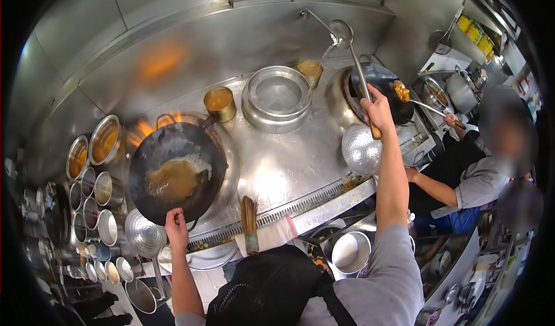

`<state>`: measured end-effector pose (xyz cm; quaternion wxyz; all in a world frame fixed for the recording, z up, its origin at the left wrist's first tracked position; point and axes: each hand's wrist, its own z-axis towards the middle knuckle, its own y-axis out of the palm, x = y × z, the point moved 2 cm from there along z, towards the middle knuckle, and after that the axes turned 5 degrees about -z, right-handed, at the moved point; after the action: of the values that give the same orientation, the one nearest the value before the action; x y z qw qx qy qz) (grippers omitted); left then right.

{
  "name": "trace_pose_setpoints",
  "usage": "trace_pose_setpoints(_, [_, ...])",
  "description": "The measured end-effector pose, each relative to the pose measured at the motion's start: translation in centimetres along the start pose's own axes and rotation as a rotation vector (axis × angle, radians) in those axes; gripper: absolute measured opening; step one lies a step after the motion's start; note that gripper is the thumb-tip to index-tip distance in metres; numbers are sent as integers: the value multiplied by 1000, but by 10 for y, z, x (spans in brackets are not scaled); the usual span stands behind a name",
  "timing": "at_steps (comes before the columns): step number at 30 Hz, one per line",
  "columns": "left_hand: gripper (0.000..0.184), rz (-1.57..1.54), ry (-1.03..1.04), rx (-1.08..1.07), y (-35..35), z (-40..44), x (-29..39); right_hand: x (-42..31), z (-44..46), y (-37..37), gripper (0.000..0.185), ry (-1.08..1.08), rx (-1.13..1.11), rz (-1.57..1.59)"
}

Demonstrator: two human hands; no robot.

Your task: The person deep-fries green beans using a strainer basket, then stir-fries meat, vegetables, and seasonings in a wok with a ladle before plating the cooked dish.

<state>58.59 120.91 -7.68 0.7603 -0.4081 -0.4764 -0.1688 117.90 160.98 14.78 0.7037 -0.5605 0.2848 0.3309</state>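
Observation:
My left hand (176, 225) is closed at the near rim of a black wok (147, 184), which stands over a flaming burner at the left. Brownish liquid (173, 181) lies in the wok, with paler foam along its right side. My right hand (378, 112) grips the wooden end of a long-handled ladle (359, 65), arm stretched far forward. The ladle's bowl is up by the tap (315, 19), where water runs down. Below my right hand is a perforated strainer (361, 149).
A metal pot of water (279, 94) stands mid-range, beside a container of brown liquid (219, 103). A bamboo brush (250, 225) rests at the front edge. Several metal containers (107, 187) crowd the left. At right, a co-worker (462, 170) holds a ladle of food over another wok (399, 106).

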Motion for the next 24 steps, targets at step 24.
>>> trace_pose_setpoints(24, [15, 345, 235, -38, 13, -33, 21, 52, -54, 225, 43, 315, -318, 311])
